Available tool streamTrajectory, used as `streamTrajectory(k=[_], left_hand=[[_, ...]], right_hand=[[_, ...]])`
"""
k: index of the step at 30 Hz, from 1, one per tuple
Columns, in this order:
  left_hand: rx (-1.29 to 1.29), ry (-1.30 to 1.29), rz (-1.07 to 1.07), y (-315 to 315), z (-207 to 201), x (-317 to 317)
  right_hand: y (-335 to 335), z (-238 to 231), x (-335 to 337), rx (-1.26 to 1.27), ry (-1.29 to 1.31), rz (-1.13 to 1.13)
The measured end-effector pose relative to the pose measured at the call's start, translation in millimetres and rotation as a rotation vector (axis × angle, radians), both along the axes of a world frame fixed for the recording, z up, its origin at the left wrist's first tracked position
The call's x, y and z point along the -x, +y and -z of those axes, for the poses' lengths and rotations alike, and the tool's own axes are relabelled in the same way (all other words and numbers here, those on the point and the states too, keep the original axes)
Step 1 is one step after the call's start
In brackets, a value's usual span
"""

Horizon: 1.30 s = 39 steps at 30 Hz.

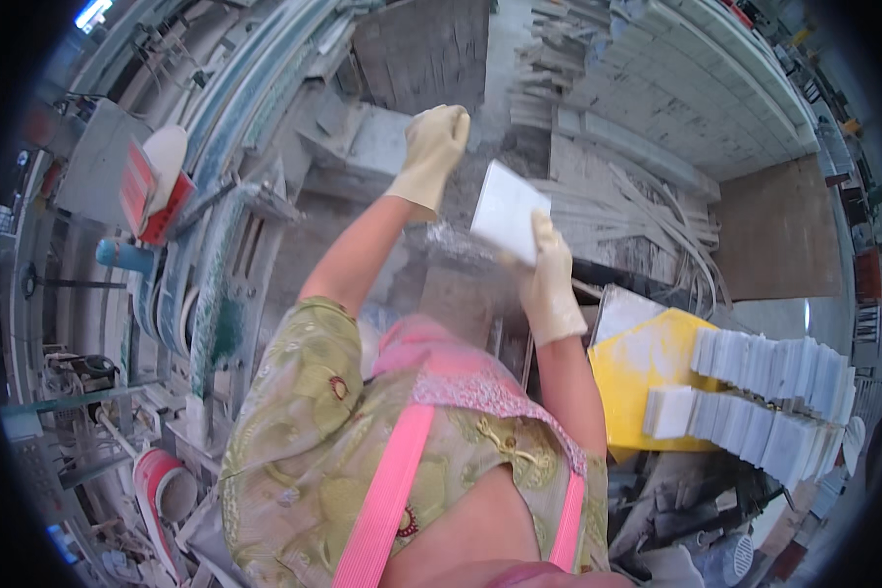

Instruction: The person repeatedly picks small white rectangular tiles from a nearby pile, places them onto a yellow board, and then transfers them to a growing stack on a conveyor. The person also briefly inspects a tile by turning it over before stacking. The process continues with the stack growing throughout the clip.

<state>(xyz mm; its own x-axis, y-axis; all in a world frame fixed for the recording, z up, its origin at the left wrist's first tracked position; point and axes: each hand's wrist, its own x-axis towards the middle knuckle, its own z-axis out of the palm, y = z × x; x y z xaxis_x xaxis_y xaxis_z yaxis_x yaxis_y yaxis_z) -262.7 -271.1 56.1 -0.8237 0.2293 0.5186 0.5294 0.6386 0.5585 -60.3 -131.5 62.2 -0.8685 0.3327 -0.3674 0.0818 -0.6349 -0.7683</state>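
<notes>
Both my hands wear pale rubber gloves. My right hand (551, 284) grips a square white tile (505, 210) by its lower right corner and holds it up in front of me, tilted. My left hand (433, 147) is raised higher and to the left, its fingers curled into a fist with nothing visible in them, close to the tile's upper left edge but apart from it. My bare forearms and patterned green clothing with pink straps fill the lower middle of the view.
A yellow stand (637, 377) at my right carries rows of white tiles (764, 392) stacked on edge. Grey machinery with curved rails (216, 196) runs along the left. Long white strips and tile stacks (657, 108) lie beyond. A red bucket (162, 485) sits at lower left.
</notes>
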Motion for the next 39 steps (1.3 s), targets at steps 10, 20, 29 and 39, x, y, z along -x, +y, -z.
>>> streamTrajectory(k=[10, 20, 29, 39], left_hand=[[-0.994, -0.577, 0.256, -50, -13, -113], [-1.015, -0.309, -0.111, -93, -35, -151], [-1.083, -0.191, -0.287, -115, -3, -175], [-1.119, -0.158, -0.331, -124, -6, -199]], right_hand=[[-31, -26, 39, 0.3, -0.044, -0.222], [-80, -42, 64, -0.174, -0.096, -0.695], [-103, -31, 67, -0.266, -0.089, -0.893], [-115, -25, 59, -0.301, -0.115, -1.046]])
